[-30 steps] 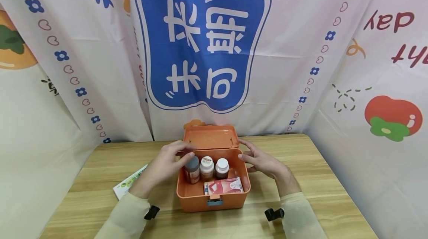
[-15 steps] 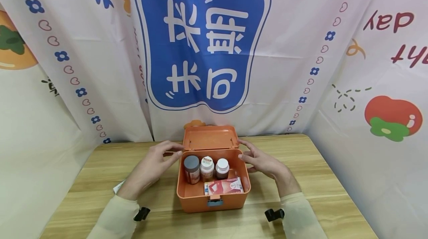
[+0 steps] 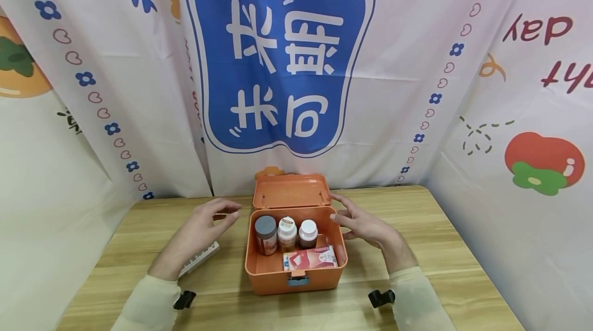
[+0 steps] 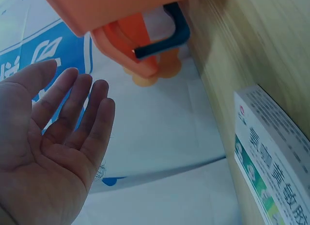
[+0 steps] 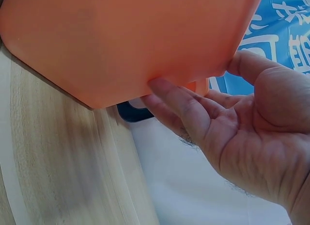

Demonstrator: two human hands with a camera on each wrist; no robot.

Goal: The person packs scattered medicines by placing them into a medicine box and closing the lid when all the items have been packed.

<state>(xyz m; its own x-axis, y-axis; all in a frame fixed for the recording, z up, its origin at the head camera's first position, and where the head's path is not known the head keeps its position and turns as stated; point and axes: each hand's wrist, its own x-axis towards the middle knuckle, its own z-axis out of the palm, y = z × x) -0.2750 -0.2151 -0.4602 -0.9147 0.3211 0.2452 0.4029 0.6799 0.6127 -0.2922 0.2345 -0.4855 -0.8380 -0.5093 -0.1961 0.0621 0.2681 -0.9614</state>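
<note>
An orange plastic medicine box (image 3: 268, 282) stands on the table, its lid (image 3: 292, 190) tipped back. Inside, a grey-capped jar (image 3: 266, 233), a white-capped bottle with a label on its cap (image 3: 287, 233) and a smaller white-capped bottle (image 3: 308, 233) form a row behind a red-and-white packet (image 3: 310, 258). My right hand (image 3: 363, 222) holds the box's right rear corner, thumb at the rim and other fingers against the outer wall. Left of the box, my left hand (image 3: 196, 233) hovers with loosely bent fingers and nothing in it. Below it lies a white medicine carton (image 4: 271, 152), partly hidden in the head view.
The wooden table (image 3: 445, 269) spreads out on both sides of the box. A printed white curtain (image 3: 394, 89) hangs close behind the lid. A dark carrying handle (image 4: 167, 38) shows on the box in the left wrist view.
My left hand has drawn back leftward from above the grey-capped jar and away from the box, covering and uncovering parts of the white carton. My right hand has stayed at the box's corner.
</note>
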